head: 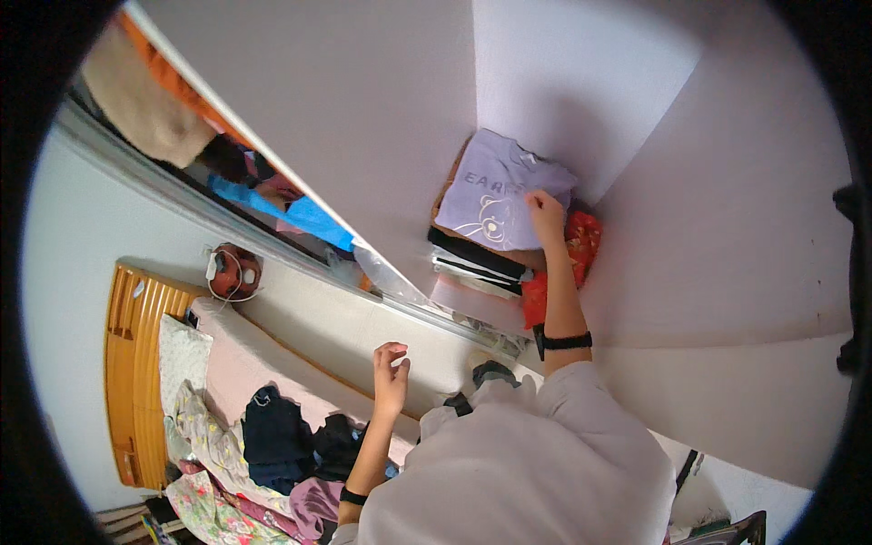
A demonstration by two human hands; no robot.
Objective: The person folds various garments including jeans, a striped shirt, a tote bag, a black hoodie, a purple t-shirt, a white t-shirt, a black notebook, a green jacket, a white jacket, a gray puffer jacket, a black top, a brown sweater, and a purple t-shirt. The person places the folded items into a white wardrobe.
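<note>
A folded lavender sweatshirt [494,194] with a cartoon bear and lettering tops a stack of folded clothes [477,262] inside a wardrobe compartment. Over the sweatshirt's right part is my right hand [547,216], its fingers curled; whether they pinch the cloth cannot be made out. Red patterned fabric [584,245] lies beside the stack, partly behind my right forearm. My left hand [390,380] hangs in the air over the floor by the bed, with nothing in it and its fingers loosely bent and apart.
A thin white partition [286,174] separates the stack from another compartment with a blue cloth [283,211]. On the bed to the left lie dark folded clothes [276,436] and a flowered quilt [204,501]. A red-brown object with a white cord [234,272] sits past the bed's corner.
</note>
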